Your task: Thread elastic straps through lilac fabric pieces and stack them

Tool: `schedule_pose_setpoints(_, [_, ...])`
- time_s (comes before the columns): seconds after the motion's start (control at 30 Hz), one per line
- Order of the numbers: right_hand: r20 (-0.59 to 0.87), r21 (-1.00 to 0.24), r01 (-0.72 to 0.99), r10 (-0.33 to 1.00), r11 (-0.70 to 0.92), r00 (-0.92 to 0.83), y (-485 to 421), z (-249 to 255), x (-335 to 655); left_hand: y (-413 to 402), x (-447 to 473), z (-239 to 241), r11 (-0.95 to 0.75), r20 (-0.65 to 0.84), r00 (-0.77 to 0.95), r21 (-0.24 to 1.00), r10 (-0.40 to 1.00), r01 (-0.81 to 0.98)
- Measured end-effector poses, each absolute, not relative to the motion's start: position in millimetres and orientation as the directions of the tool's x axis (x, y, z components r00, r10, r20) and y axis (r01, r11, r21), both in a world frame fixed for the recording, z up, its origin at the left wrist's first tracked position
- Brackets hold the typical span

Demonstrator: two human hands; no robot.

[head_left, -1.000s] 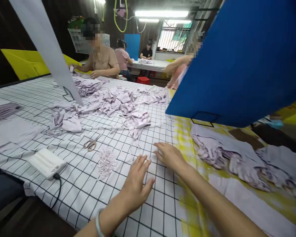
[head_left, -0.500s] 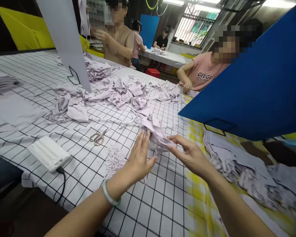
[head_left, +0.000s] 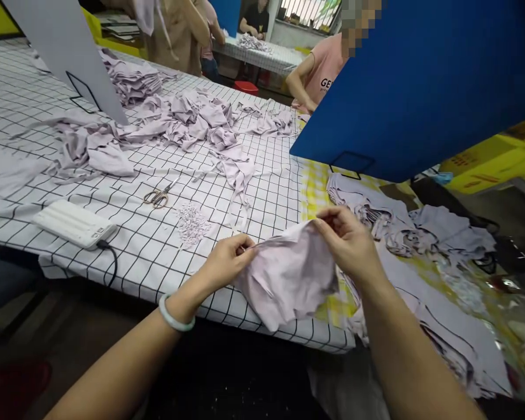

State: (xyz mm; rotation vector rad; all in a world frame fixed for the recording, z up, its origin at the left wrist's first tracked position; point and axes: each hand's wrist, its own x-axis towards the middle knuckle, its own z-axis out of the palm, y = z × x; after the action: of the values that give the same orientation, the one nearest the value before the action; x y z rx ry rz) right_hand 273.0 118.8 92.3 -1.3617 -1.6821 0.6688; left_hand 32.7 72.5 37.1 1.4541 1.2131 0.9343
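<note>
A pale lilac cloth piece (head_left: 289, 286) is being held up at the near edge of the table (head_left: 271, 201), and from it the clock is being read. At ten o'clock its upper edge is being pinched between thumb and fingers of the left hand (head_left: 226, 259); at one o'clock the other end is being pinched likewise by the right hand (head_left: 350, 242). The lower part is being let hang loose.

Because only a narrow strip is being gripped, the fabric could be lost at one end if a fingertip were eased. The loose hem could be caught on the table's rim, or be dragged toward three o'clock into the layered pieces (head_left: 457, 230), whose order would be spoiled. Toward ten o'clock a heap of tiny scraps (head_left: 192, 224) is being left uncovered; by a wide swing it could be scattered. Beyond it, the fabric could be snagged on the scissors (head_left: 163, 193). Near nine o'clock a black cable (head_left: 115, 262) is being hung from a white box (head_left: 72, 221); by the left forearm (head_left: 126, 356) it could be hooked.
</note>
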Motion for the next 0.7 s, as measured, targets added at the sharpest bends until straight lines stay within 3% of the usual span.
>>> schedule_pose_setpoints(0.13, [0.522, -0.564, 0.673, 0.838, 0.479, -0.159, 102, 81, 256, 48, 25, 18, -0.086, 0.062, 0.078, 0.933, 0.995, 0.350])
schedule_pose_setpoints(0.23, [0.409, -0.488, 0.660, 0.817, 0.572, -0.406, 89, 68, 247, 31, 23, 27, -0.143, 0.129, 0.065, 0.942, 0.989, 0.303])
schedule_pose_setpoints(0.37, [0.173, -0.459, 0.642, 0.771, 0.614, -0.614, 85, 31, 243, 4, 25, 49, -0.223, 0.192, 0.157, 0.950, 0.969, 0.219])
schedule_pose_setpoints(0.47, [0.179, -0.409, 0.680, 0.785, 0.608, -0.594, 86, 14, 247, -18, 23, 63, -0.209, 0.119, 0.396, 0.958, 0.911, 0.195])
schedule_pose_setpoints(0.57, [0.255, -0.440, 0.675, 0.803, 0.592, -0.538, 77, 23, 255, -27, 18, 66, -0.208, 0.037, 0.623, 0.957, 0.781, 0.203])
schedule_pose_setpoints(0.7, [0.329, -0.571, 0.598, 0.824, 0.563, -0.462, 46, 55, 268, -7, 22, 47, -0.381, 0.250, 0.344, 0.836, 0.905, 0.395])
